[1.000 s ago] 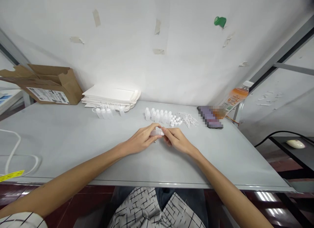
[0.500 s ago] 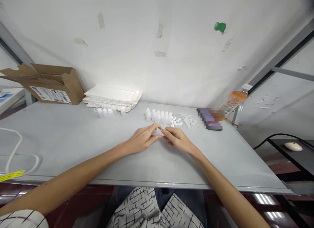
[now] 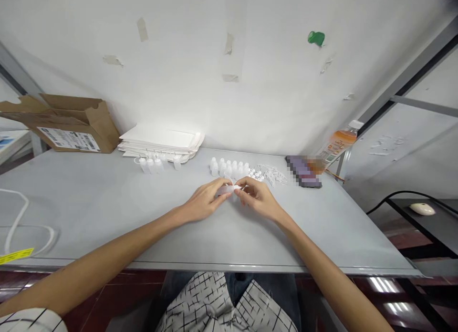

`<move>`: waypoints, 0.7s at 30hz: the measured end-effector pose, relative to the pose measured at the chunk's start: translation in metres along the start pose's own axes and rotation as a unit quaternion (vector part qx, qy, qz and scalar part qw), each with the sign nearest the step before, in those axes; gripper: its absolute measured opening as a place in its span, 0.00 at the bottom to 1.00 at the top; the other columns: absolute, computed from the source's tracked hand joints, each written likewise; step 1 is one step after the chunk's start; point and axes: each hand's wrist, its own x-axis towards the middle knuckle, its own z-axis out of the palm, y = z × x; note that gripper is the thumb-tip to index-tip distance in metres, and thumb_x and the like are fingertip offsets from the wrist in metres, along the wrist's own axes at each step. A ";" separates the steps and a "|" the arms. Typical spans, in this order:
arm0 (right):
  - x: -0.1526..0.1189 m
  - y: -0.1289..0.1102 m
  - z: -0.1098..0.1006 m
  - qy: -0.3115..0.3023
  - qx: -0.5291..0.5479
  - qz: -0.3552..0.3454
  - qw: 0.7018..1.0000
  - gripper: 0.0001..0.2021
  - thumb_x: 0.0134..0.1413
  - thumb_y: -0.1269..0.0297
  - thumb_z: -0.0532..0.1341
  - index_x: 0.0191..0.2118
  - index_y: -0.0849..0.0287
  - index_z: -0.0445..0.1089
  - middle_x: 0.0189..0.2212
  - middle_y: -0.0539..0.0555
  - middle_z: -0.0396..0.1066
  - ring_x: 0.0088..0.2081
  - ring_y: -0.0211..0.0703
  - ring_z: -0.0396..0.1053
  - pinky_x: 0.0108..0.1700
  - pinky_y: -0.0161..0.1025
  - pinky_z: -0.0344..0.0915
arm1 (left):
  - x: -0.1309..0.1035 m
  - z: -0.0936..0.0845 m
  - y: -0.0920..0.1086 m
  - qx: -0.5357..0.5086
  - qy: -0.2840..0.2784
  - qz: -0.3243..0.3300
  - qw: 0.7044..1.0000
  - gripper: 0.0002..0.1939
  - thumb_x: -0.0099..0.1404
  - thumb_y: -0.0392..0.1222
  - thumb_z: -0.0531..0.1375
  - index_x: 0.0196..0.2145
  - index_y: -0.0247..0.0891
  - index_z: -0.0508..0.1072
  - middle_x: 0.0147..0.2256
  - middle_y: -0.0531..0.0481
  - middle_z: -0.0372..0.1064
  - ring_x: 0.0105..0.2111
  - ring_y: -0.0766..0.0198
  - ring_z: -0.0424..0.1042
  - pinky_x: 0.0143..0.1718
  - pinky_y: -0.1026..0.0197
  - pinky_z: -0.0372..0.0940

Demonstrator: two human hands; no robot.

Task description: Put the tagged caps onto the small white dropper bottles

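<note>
Between my hands, above the middle of the table, a small translucent bottle (image 3: 224, 190) lies on its side. My left hand (image 3: 204, 198) is closed around its body. The fingertips of my right hand (image 3: 258, 196) pinch a small white piece at the bottle's neck, partly hidden by the fingers. Just behind stand several small white bottles (image 3: 229, 169) in rows, with small white caps (image 3: 256, 174) and a pile of white loops (image 3: 272, 174) to their right. More small bottles with loops (image 3: 151, 165) stand farther left.
An open cardboard box (image 3: 78, 127) sits at the back left, beside stacked white envelopes (image 3: 161, 140). A phone (image 3: 303, 171) and an orange drink bottle (image 3: 338, 143) are at the right. A white cable (image 3: 21, 212) lies at the left.
Both hands stay together at the bottle. The right fingers have shifted slightly at the neck, and a white loop now shows there. The view has moved a little.
</note>
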 end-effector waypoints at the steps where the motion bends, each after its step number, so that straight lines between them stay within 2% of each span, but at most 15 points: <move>1: 0.000 0.000 0.000 0.001 -0.001 0.000 1.000 0.11 0.60 0.56 0.60 0.38 0.59 0.69 0.22 0.47 0.65 0.22 0.35 0.65 0.25 0.33 0.59 | 0.000 0.000 -0.001 0.002 0.000 0.003 1.000 0.17 0.72 0.51 0.50 0.51 0.39 0.66 0.49 0.46 0.70 0.41 0.60 0.70 0.40 0.60 0.64; 8: 0.001 0.003 0.001 0.009 -0.006 -0.017 1.000 0.09 0.60 0.60 0.61 0.41 0.59 0.71 0.23 0.47 0.67 0.22 0.35 0.67 0.25 0.33 0.59 | 0.002 -0.002 0.001 0.019 -0.009 0.024 0.999 0.15 0.73 0.49 0.50 0.46 0.37 0.70 0.42 0.47 0.70 0.38 0.61 0.69 0.38 0.61 0.63; 14: 0.001 0.006 0.001 0.010 -0.047 -0.027 0.998 0.11 0.60 0.56 0.60 0.35 0.60 0.71 0.27 0.51 0.70 0.27 0.36 0.66 0.27 0.33 0.58 | 0.002 -0.003 0.001 0.033 -0.013 0.049 0.998 0.13 0.73 0.45 0.51 0.43 0.35 0.72 0.39 0.47 0.69 0.36 0.62 0.67 0.37 0.61 0.62; 17: 0.001 0.005 0.003 -0.003 -0.054 -0.031 0.998 0.15 0.62 0.53 0.57 0.32 0.60 0.69 0.24 0.50 0.66 0.26 0.36 0.61 0.27 0.34 0.55 | 0.001 -0.003 0.001 0.035 -0.011 0.062 0.997 0.13 0.73 0.44 0.52 0.43 0.35 0.73 0.37 0.47 0.68 0.33 0.63 0.66 0.34 0.63 0.61; 21: 0.002 0.006 0.004 -0.015 -0.051 -0.023 0.998 0.21 0.64 0.50 0.53 0.24 0.58 0.60 0.19 0.46 0.56 0.23 0.35 0.53 0.27 0.35 0.51 | 0.000 0.002 0.002 0.035 0.011 0.083 0.996 0.12 0.72 0.43 0.52 0.41 0.34 0.73 0.35 0.47 0.67 0.31 0.65 0.65 0.32 0.64 0.60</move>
